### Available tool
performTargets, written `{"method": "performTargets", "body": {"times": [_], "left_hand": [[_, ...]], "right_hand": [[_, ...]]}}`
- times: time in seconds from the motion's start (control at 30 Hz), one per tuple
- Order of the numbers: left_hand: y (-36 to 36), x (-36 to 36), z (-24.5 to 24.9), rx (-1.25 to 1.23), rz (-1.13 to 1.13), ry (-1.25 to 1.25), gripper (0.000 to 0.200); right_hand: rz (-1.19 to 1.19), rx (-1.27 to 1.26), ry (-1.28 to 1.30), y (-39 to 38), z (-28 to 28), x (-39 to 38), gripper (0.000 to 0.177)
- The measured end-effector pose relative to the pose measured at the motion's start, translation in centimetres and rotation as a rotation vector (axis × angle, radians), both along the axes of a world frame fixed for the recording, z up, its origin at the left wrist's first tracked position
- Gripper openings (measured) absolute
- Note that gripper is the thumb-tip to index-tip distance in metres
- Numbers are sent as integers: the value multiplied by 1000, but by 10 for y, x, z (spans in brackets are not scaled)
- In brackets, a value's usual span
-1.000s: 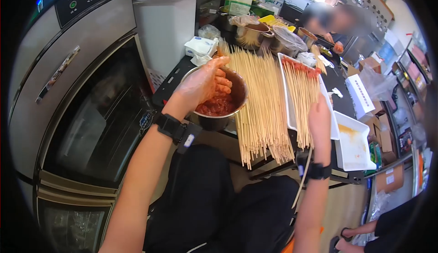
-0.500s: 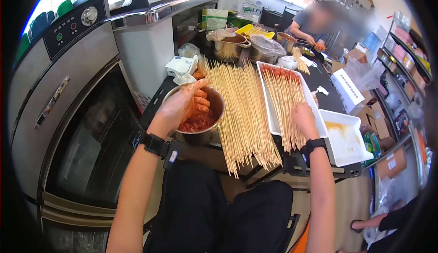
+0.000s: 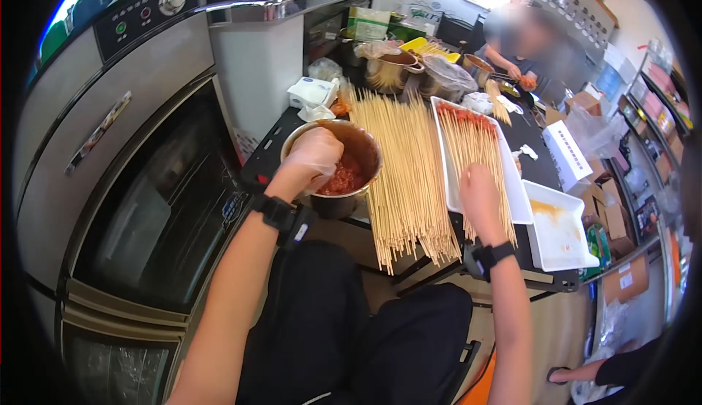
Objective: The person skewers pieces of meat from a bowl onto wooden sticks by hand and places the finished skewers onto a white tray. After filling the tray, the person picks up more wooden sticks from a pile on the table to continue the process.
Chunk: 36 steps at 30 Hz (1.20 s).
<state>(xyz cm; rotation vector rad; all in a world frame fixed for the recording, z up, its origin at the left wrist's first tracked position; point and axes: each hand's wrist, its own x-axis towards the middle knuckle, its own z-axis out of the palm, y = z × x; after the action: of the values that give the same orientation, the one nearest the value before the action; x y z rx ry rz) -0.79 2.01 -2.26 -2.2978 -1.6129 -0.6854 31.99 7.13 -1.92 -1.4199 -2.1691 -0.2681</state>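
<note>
My left hand (image 3: 314, 158), in a clear plastic glove, is closed over the inside of a metal pot (image 3: 374, 158) of red meat (image 3: 345, 178). What its fingers hold, if anything, is hidden. To the right of the pot lies a wide pile of bare wooden skewers (image 3: 406, 178). My right hand (image 3: 479, 189) is bare, its fingers pressed together over the lower part of the skewers in a long white tray (image 3: 518, 202). Those skewers carry red meat (image 3: 468, 118) at their far ends. Whether the right hand grips one cannot be made out.
A second white tray (image 3: 563, 248) with yellowish liquid stands at the right. Tissues (image 3: 313, 92), pots (image 3: 387, 74) and a white box (image 3: 567, 153) are farther back. A person (image 3: 521, 47) works across the table. An oven (image 3: 153, 200) stands left.
My left hand has turned over and closed, its fingers now down inside the pot. My right hand stays over the tray's skewers. The view has shifted slightly.
</note>
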Motion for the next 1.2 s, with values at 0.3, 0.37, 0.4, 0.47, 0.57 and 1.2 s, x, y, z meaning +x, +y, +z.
{"method": "performTargets", "body": {"times": [0.3,0.37,0.4,0.47,0.57,1.2], "left_hand": [[-21,31,31,-687,253,-9,27],[-13,28,22,-680,241,-56,26],[-12,26,23,-672,222,-99,24],[-12,23,20,-597,147,-150,21],[18,-6,-16,-401,-160,-209,16],[-13,0,19,-859,-545,-1912,36]], "right_hand": [[62,-166,-46,-28,-37,-79,11],[40,-199,-32,-25,-30,-80,11],[11,-232,-16,-25,-25,-79,11],[-6,-235,20,-26,-18,-76,13],[-20,-227,111,-40,-2,-68,17],[481,-658,1315,-164,14,-65,24]]}}
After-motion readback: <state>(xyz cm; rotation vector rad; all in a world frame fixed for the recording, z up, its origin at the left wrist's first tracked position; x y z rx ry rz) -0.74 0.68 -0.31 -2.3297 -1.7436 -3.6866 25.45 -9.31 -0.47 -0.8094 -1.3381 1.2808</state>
